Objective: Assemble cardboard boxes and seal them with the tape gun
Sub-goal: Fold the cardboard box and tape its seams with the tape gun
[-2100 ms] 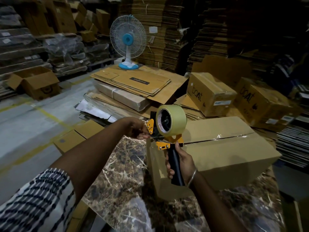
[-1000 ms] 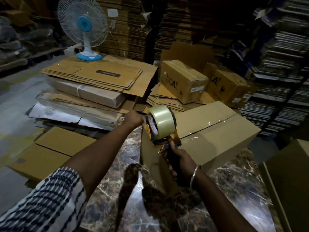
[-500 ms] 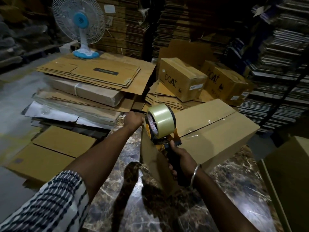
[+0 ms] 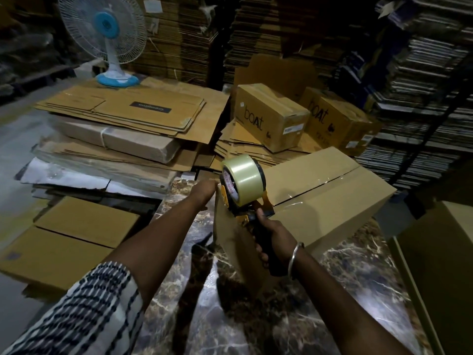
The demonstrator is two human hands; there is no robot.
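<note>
Right hand (image 4: 275, 235) grips tape gun (image 4: 245, 190); left hand (image 4: 204, 192) touches box (image 4: 332, 213).

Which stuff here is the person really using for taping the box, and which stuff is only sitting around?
In use:
- tape gun, gripped by the right hand
- cardboard box on the marble table
- left hand at the box's near corner

Just sitting around:
- fan
- two "boat" boxes
- flattened cardboard sheets
- flat boxes on the floor

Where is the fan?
In the head view, the fan stands far back on the left, on the stack of flattened cardboard.
</note>
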